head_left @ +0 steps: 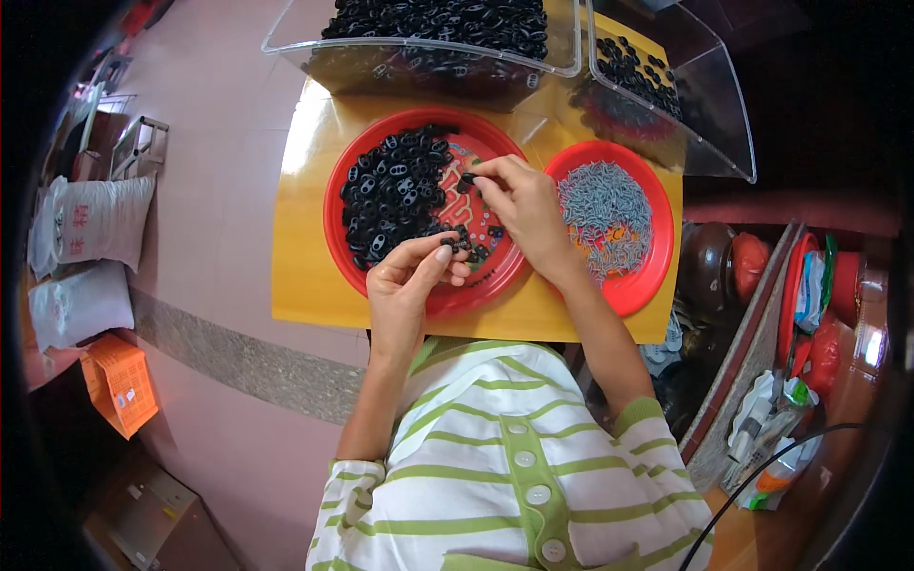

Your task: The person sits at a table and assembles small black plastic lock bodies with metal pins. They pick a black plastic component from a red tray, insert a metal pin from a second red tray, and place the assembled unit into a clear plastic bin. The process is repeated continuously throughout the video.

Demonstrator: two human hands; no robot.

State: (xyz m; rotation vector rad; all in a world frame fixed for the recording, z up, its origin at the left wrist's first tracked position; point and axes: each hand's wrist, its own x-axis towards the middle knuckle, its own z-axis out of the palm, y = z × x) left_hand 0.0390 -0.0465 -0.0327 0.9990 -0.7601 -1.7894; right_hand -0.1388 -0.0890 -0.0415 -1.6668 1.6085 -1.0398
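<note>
Over a red round tray (336,249), my left hand (411,276) is closed, pinching a small black plastic piece (458,242) between thumb and fingers. My right hand (524,207) comes in from the right and grips another small black piece (466,181) at its fingertips, a little above the tray. The two held pieces are apart. A heap of black oval two-holed plastic pieces (388,195) fills the tray's left side. Several loose black bits lie on its patterned bottom near my left fingers. Fine detail of the held pieces is too small to tell.
Right of my right hand, a smaller red tray (657,269) holds many small grey screw-like parts (605,205). Behind stand two clear plastic bins (428,44) (719,76) with black pieces. Everything rests on a yellow tabletop (305,295). White sacks (95,224) and an orange basket (119,383) stand at left.
</note>
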